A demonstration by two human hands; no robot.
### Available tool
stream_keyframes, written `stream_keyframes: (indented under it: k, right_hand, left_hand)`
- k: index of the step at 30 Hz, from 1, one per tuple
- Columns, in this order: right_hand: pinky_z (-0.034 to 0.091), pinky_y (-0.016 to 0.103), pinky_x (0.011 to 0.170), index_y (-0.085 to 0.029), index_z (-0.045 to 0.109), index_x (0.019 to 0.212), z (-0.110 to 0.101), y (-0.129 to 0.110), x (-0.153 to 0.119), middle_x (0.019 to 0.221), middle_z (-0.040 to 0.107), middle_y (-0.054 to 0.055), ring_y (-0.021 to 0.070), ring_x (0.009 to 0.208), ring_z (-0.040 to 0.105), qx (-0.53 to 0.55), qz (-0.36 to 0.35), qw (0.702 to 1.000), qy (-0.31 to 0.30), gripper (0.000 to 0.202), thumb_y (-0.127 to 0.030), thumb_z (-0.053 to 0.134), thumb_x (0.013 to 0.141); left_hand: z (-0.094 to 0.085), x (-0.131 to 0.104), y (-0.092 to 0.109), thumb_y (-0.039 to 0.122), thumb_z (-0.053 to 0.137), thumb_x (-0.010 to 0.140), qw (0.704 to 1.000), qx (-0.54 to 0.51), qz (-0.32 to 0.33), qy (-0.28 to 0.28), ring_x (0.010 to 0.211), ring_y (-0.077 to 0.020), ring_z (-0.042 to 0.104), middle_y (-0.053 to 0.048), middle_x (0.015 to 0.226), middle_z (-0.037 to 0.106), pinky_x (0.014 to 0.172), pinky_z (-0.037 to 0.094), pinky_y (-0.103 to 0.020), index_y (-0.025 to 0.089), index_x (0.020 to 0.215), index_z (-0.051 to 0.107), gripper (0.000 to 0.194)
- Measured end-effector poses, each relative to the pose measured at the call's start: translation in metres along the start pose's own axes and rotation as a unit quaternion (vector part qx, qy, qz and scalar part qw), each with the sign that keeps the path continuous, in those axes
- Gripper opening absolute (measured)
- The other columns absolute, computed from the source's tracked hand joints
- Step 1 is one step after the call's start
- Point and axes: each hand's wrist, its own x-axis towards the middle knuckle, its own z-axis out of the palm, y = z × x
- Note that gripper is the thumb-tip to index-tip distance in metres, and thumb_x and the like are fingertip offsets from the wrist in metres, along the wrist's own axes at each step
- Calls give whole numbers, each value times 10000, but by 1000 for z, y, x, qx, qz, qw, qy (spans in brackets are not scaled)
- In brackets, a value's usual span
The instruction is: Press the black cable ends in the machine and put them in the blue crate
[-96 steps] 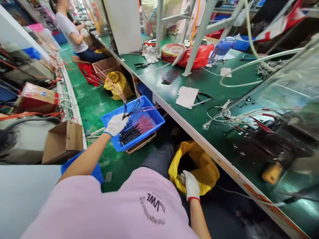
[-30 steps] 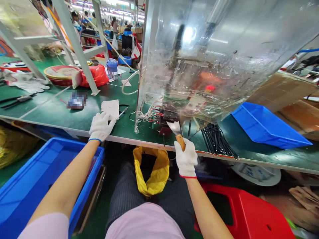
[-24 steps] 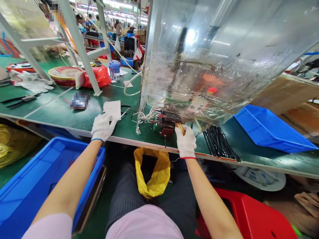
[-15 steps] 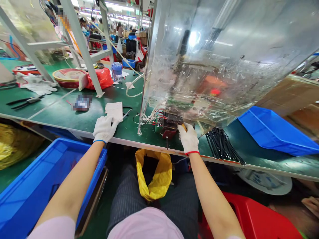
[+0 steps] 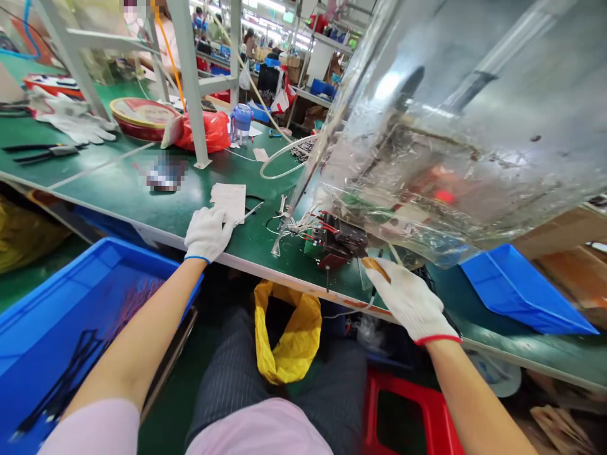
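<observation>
My left hand (image 5: 208,234), in a white knit glove with a blue cuff, rests at the bench's front edge with its fingers curled. What they hold is hidden. A thin pale rod or cable end (image 5: 249,213) with a dark curved piece lies beside the thumb, near a piece of paper (image 5: 229,201). My right hand (image 5: 410,297), in a white glove with a red cuff, reaches over the bench edge, fingers stretched, a tan covering on one fingertip. To its left sits a small dark device (image 5: 344,237) with red and white wires. Black cables (image 5: 424,275) lie partly hidden behind this hand.
A clear plastic-wrapped shield (image 5: 417,145) slants over the device. Blue bins stand at left (image 5: 118,253) and right (image 5: 526,291). A yellow bag (image 5: 308,341) hangs open below the bench, beside a red stool (image 5: 427,404). Pliers (image 5: 40,151) lie far left.
My right hand has drawn away from the device to the right, towards the black cables. My left hand stays by the paper. The view has turned and tilted.
</observation>
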Motion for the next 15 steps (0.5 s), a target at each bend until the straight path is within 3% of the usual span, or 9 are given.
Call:
stream_keyframes:
  k: [4, 7, 15]
  right_hand:
    - [449, 388, 879, -192, 595, 1230, 3, -20, 42, 1160, 654, 161, 311, 1069, 618, -46, -19, 999, 13, 454, -444, 338, 952]
    - [450, 381, 857, -152, 628, 1123, 5, -22, 60, 1123, 658, 194, 322, 1065, 615, -73, -14, 997, 20, 458, -456, 331, 953]
    - [444, 342, 883, -201, 617, 1187, 1, -9, 62, 1113, 664, 143, 277, 1088, 605, -130, -82, 988, 29, 367, -380, 417, 938]
  left_hand:
    - [0, -1, 1, 356, 386, 923, 1000, -8, -4, 10, 918, -288, 508, -111, 975, 656, 834, 347, -418, 197, 840, 601, 280]
    - [1, -2, 1, 350, 383, 924, 1000, -9, -3, 24, 923, -296, 506, -119, 976, 658, 830, 347, -427, 193, 846, 613, 289]
    - [7, -4, -1, 338, 383, 932, 998, -34, -2, 54, 929, -300, 511, -123, 1012, 655, 837, 345, -433, 183, 845, 609, 288]
